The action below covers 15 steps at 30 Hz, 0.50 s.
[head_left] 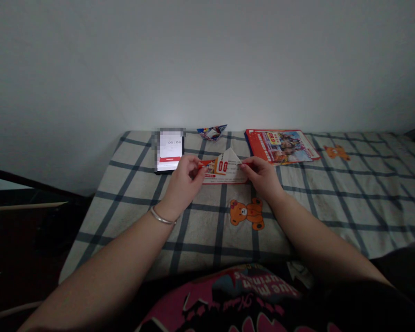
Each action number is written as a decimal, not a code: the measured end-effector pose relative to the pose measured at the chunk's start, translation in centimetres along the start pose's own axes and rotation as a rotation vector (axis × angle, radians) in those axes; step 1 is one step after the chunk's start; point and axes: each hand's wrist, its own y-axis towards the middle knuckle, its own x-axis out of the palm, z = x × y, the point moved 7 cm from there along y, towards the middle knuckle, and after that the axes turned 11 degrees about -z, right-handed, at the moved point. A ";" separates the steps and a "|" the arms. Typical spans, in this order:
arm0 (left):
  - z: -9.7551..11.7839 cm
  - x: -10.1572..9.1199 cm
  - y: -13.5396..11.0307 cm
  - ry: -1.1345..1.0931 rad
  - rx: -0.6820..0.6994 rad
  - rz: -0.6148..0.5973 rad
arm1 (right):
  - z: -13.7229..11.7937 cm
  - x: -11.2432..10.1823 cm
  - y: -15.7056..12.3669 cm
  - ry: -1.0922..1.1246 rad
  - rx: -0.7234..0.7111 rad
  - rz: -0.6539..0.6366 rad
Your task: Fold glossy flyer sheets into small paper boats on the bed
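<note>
A folded paper flyer [232, 171], white with red and orange print, is held between my two hands just above the checked cloth. Its top comes to a point and its lower edge is straight with a red border. My left hand [188, 177] pinches the left end between thumb and fingers; a metal bangle circles that wrist. At the right end, my right hand [261, 177] pinches the paper the same way. Behind it, near the wall, lies a small folded paper boat [212, 133] with blue and red print.
A phone [170, 150] with a lit screen showing 05:04 lies left, close to my left hand. To the right lies a stack of printed flyers [283, 145]. The checked cloth [207, 221] with bear pictures covers the surface, which meets a white wall [207, 64] behind.
</note>
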 end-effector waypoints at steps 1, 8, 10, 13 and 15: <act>-0.1 0.0 0.0 -0.017 -0.008 -0.007 | 0.2 0.2 0.0 0.032 0.034 -0.013; 1.3 0.7 -0.1 0.270 0.011 -0.126 | 0.6 0.1 0.0 -0.200 0.126 -0.042; 1.6 1.0 -0.1 0.390 0.017 -0.161 | 0.7 0.4 0.1 -0.319 0.130 -0.098; 1.9 1.4 -0.2 0.547 0.056 -0.185 | 0.5 0.8 0.2 -0.445 0.095 -0.150; 2.0 1.5 -0.2 0.627 0.085 -0.194 | 0.3 1.0 0.2 -0.498 0.076 -0.169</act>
